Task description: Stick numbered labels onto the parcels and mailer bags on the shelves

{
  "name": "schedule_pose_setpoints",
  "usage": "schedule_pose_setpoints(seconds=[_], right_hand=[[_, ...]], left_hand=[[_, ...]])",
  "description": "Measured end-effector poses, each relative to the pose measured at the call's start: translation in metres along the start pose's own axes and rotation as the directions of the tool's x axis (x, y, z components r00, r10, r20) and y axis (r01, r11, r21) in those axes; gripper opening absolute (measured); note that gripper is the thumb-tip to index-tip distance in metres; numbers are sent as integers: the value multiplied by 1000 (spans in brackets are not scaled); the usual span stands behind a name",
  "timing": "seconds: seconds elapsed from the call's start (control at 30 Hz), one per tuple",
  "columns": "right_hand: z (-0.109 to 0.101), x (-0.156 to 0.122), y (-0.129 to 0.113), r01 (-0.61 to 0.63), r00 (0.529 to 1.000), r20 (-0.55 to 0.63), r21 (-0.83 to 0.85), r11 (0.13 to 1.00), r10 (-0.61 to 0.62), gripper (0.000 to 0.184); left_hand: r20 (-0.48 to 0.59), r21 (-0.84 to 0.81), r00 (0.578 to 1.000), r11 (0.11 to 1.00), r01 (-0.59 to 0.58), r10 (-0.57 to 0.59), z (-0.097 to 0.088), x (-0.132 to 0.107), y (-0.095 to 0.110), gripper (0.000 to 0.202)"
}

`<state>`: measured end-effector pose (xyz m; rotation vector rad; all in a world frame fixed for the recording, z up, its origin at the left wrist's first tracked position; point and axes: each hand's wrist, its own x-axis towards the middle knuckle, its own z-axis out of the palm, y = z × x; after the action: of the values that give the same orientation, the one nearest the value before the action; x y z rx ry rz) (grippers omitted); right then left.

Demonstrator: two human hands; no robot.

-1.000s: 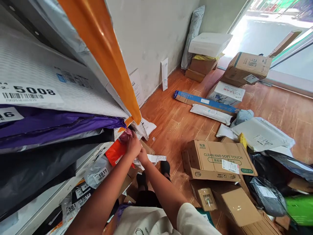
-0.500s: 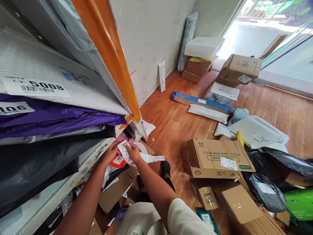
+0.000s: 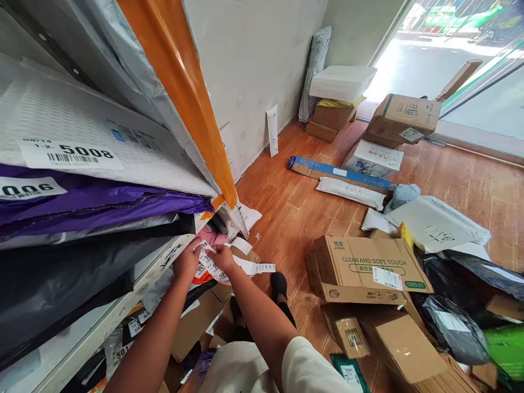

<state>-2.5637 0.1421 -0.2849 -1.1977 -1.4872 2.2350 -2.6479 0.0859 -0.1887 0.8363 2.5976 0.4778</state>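
Observation:
Both my hands hold a white strip of numbered barcode labels point(image 3: 213, 266) in front of the shelf's edge. My left hand point(image 3: 187, 262) pinches the strip's left end, close to a pink parcel point(image 3: 213, 238) and an orange-red parcel point(image 3: 201, 275) on the lower shelf. My right hand point(image 3: 223, 257) grips the strip a little to the right, and the strip's loose tail point(image 3: 262, 268) hangs out over the floor. Above them lie stacked mailers: a white one point(image 3: 94, 142) labelled 5008, a purple one point(image 3: 102, 204) and a black one point(image 3: 69, 273).
An orange mailer point(image 3: 184, 93) slants down from the upper shelf. Cardboard boxes point(image 3: 368, 267) and grey and black bags point(image 3: 446, 327) crowd the wooden floor at right. More boxes point(image 3: 409, 117) and a white foam box point(image 3: 341, 82) stand near the doorway. My feet in black socks point(image 3: 278, 284) show below.
My hands have drawn back from the pink parcel on the shelf and now hold the label strip spread between them. The camera has shifted slightly.

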Motion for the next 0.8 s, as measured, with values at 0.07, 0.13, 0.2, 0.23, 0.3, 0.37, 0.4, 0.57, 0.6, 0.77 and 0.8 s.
schedule_pose_setpoints(seconds=[0.07,0.13,0.2,0.23,0.3,0.37,0.4,0.57,0.6,0.77,0.8], right_hand=[[-5,-5,4,-2,998,-66,-25,1000,0,47],[-14,-13,8,-1,991,-135,-19,1000,-2,54],[-28,-23,13,7,985,-173,24,1000,-2,57],[-36,-28,15,15,985,-175,57,998,-5,58],[-52,-39,17,36,988,-151,134,990,-16,57],[-66,-47,16,57,993,-110,212,976,-34,56],[-71,-49,13,63,995,-90,249,967,-42,56],[-77,-32,-8,81,996,9,367,927,-91,59],[-74,-24,-12,83,994,35,375,923,-104,59],[-46,17,-22,68,984,132,330,942,-117,48],[-39,23,-21,60,985,137,305,950,-106,46]], left_hand=[[-4,79,1000,997,-3,3,1,-2,3,32],[0,148,1000,989,-4,4,0,-6,7,33],[-13,213,1000,977,-5,8,-2,-10,15,37],[-28,245,1000,970,-5,12,-4,-11,22,40],[-43,296,998,955,-33,48,-5,-9,38,48],[1,313,990,940,-135,142,-5,2,57,51],[53,305,978,929,-208,202,-4,10,66,52],[314,240,897,888,-393,312,-5,44,70,25],[333,235,894,892,-386,299,-7,45,64,24],[319,198,916,929,-314,242,-20,32,30,34],[298,197,927,935,-294,229,-21,31,27,37]])
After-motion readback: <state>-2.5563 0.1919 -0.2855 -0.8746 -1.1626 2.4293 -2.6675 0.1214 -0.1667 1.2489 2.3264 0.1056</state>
